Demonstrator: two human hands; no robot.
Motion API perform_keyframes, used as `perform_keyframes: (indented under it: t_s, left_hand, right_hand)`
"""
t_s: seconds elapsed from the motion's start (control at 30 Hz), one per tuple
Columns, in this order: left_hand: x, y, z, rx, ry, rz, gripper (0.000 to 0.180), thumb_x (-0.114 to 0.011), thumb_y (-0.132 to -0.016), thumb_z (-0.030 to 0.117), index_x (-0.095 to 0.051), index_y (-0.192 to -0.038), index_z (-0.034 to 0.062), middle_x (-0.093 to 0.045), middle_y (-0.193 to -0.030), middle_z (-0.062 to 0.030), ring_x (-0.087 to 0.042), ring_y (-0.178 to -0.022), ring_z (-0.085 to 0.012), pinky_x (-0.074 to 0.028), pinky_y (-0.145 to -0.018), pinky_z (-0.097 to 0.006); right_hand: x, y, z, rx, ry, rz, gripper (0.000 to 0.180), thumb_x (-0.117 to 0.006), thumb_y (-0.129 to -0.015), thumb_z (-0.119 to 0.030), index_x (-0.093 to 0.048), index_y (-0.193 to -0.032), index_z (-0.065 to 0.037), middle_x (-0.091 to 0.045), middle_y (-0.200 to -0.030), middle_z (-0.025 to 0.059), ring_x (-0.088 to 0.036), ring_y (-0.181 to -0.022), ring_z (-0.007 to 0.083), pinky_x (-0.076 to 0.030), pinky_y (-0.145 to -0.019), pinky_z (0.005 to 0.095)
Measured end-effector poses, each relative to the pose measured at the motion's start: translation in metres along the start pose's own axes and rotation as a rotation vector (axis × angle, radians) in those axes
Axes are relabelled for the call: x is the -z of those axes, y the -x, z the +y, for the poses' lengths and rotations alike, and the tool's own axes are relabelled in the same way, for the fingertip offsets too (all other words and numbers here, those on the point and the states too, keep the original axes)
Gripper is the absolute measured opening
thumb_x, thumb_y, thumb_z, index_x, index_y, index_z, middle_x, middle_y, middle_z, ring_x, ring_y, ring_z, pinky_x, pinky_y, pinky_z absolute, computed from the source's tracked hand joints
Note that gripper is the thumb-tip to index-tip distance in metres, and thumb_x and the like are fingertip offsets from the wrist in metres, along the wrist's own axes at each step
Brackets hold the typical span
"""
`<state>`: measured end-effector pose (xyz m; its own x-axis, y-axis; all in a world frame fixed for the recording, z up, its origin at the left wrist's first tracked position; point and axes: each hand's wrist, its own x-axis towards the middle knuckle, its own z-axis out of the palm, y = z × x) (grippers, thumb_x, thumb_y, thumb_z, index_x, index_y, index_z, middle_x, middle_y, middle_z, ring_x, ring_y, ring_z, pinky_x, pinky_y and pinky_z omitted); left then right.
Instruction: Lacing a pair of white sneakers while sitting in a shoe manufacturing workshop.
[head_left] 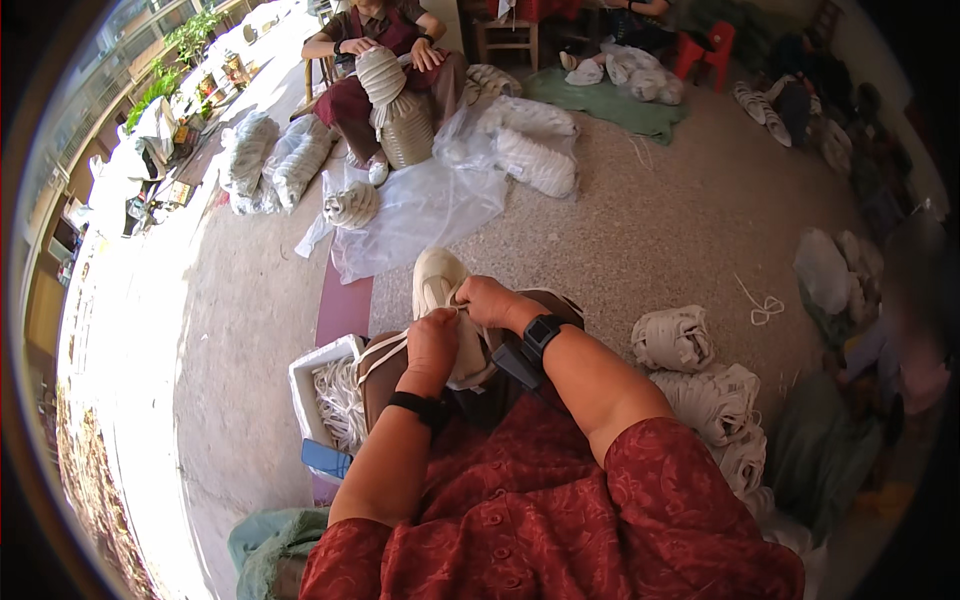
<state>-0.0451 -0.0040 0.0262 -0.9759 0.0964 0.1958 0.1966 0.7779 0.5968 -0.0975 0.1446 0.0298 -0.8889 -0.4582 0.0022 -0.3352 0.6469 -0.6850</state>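
- The left hand (432,340) was closed around a cream-coloured shoe upper (440,285) held over the person's lap, fingers clamped on its rear part — a black band sat on that wrist.
- The right hand (487,300) was pinched together on the same upper from the other side, just where a thin white cord (385,348) appeared to run off toward the left; a dark watch (541,333) sat on that wrist.
- Beside the left knee, on the floor, stood a white box (325,395) of loose white cords, with a blue flat object (327,459) near its front edge.
- Rolled bundles of white uppers (673,339) lay on the floor to the right, well apart from the hands.
- Risk, as I judged it: the cord could slip from the pinch or snag — both hands crowded one small spot, so a sideways tug might twist the upper out of the grip.
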Motion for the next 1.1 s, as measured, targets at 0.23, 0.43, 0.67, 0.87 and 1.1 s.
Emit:
perform_keyframes:
  t_s: [0.23,0.43,0.67,0.87,1.1]
  left_hand:
    - [-0.002,0.003,0.003,0.035,0.054,-0.032,0.017,-0.062,-0.078,0.02,-0.065,-0.083,0.0046,-0.064,-0.077,-0.0198,-0.063,-0.076,-0.0366,-0.05,-0.07,-0.043]
    - [-0.004,0.005,0.001,-0.06,-0.012,0.035,0.016,-0.058,-0.081,0.019,-0.062,-0.09,0.0058,-0.064,-0.077,-0.0187,-0.062,-0.073,-0.0365,-0.05,-0.067,-0.043]
    - [0.002,0.014,0.008,-0.262,-0.212,-0.084,0.022,-0.05,-0.08,0.009,-0.058,-0.1,0.0095,-0.062,-0.086,-0.0126,-0.063,-0.074,-0.0324,-0.05,-0.062,-0.043]
    - [0.008,0.011,0.019,-0.232,-0.331,-0.214,0.022,-0.05,-0.077,0.006,-0.058,-0.097,0.0089,-0.062,-0.088,-0.0126,-0.063,-0.076,-0.0326,-0.051,-0.065,-0.042]
    - [0.004,0.003,-0.001,-0.064,0.045,-0.094,0.017,-0.058,-0.082,0.02,-0.064,-0.088,0.0057,-0.064,-0.078,-0.0201,-0.063,-0.076,-0.0367,-0.049,-0.069,-0.043]
  right_hand:
    - [-0.007,0.013,0.002,0.037,-0.078,0.088,0.007,-0.058,-0.066,-0.006,-0.063,-0.07,-0.004,-0.062,-0.076,0.0193,-0.062,-0.078,0.0363,-0.049,-0.07,0.0406]
    - [-0.011,0.013,-0.015,-0.022,0.138,0.239,0.009,-0.059,-0.067,-0.006,-0.063,-0.074,-0.002,-0.062,-0.082,0.0214,-0.06,-0.08,0.0381,-0.048,-0.074,0.0434]
    - [0.001,0.002,-0.005,0.023,0.126,-0.024,0.011,-0.063,-0.069,-0.01,-0.065,-0.077,-0.002,-0.063,-0.083,0.0215,-0.062,-0.084,0.0362,-0.05,-0.075,0.0415]
    - [0.004,-0.007,-0.002,0.056,0.177,-0.116,0.012,-0.06,-0.071,-0.007,-0.066,-0.08,0.0,-0.063,-0.088,0.0224,-0.062,-0.089,0.0347,-0.049,-0.078,0.0406]
    - [0.008,-0.001,0.0,0.111,0.115,-0.075,0.012,-0.058,-0.066,-0.003,-0.066,-0.076,-0.004,-0.064,-0.081,0.019,-0.062,-0.08,0.0359,-0.049,-0.073,0.0406]
